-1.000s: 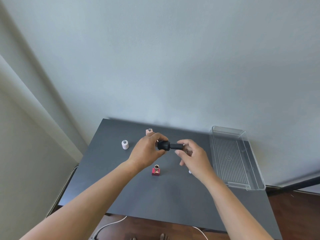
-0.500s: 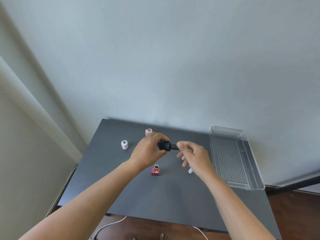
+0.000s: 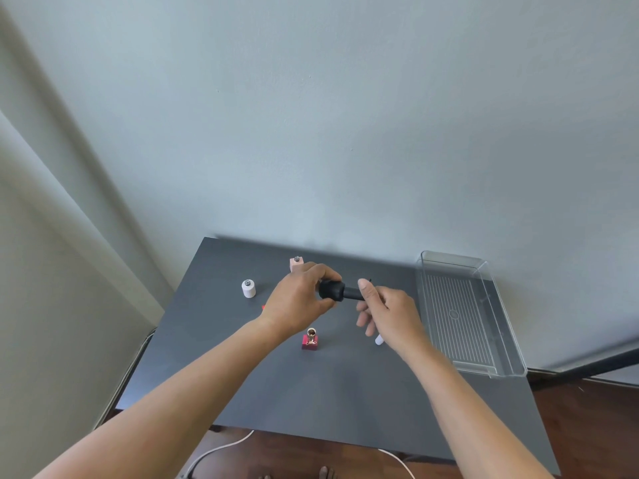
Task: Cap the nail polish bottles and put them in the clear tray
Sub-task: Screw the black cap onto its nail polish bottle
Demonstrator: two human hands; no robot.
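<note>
The black bottle (image 3: 330, 289), likely light glass, is held round its body by the left grip (image 3: 297, 299), its cap (image 3: 351, 292) pinched by the right grip (image 3: 387, 311).

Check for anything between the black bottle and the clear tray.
Nothing visible does. Left hand grips the black bottle, right hand pinches its cap, above the table; the clear tray sits right of them.

The head camera is looking forward and down from above, facing the dark tabletop (image 3: 242, 375) and far wall (image 3: 345, 115).
</note>
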